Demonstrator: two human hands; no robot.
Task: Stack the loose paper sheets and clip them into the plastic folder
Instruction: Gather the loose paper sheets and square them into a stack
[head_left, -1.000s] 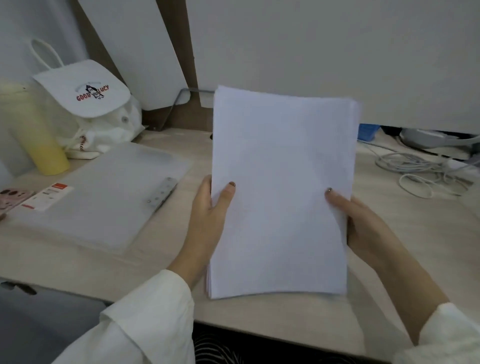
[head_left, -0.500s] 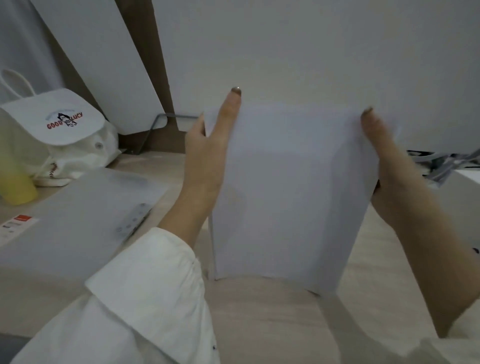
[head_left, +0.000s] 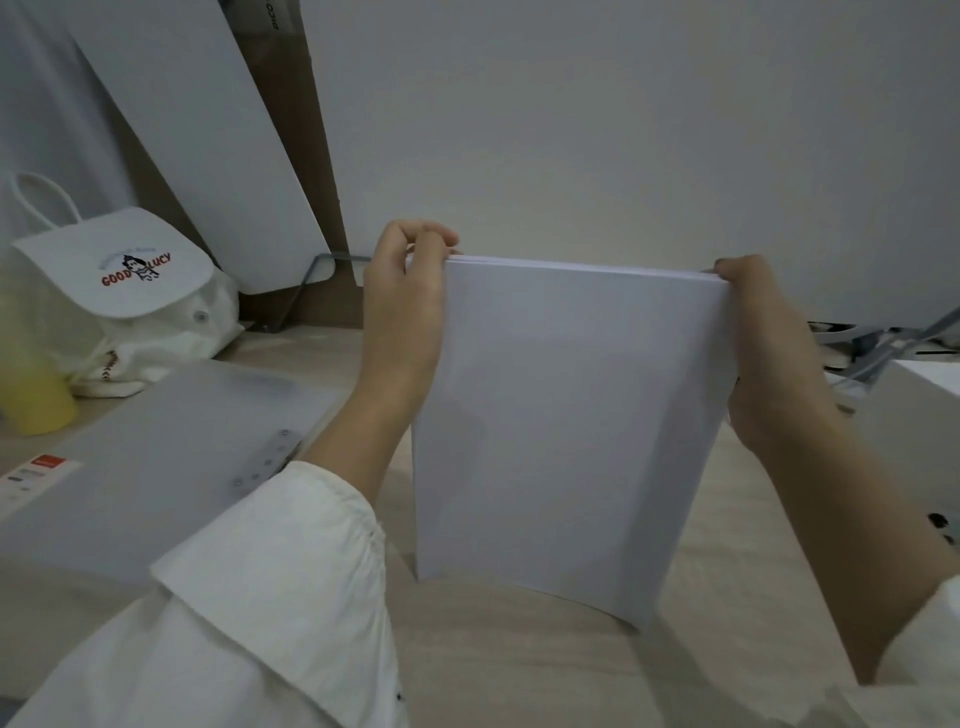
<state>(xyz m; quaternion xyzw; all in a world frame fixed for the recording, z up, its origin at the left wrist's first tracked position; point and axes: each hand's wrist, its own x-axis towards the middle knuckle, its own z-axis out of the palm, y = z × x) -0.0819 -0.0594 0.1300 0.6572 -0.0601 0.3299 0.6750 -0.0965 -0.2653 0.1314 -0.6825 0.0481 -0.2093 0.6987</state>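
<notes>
A stack of white paper sheets (head_left: 566, 431) stands upright on its bottom edge on the wooden desk (head_left: 519, 649). My left hand (head_left: 402, 317) grips the stack's top left corner, fingers curled over the top edge. My right hand (head_left: 763, 353) holds the top right corner and right edge, fingers behind the sheets. The translucent grey plastic folder (head_left: 156, 467) lies flat on the desk to the left, its metal clip strip (head_left: 265, 460) along the side nearest my left forearm.
A white "GOOD LUCY" drawstring bag (head_left: 130, 291) and a yellow cup (head_left: 31, 400) stand at the back left. White boards (head_left: 208, 145) lean against the wall. Cables and a metal stand (head_left: 872, 353) lie at the right, beside a white box (head_left: 924, 426).
The stack went from tilted toward me to standing upright on the desk. Both hands slid up from its middle sides to its top corners, and their fingers curled over the top edge.
</notes>
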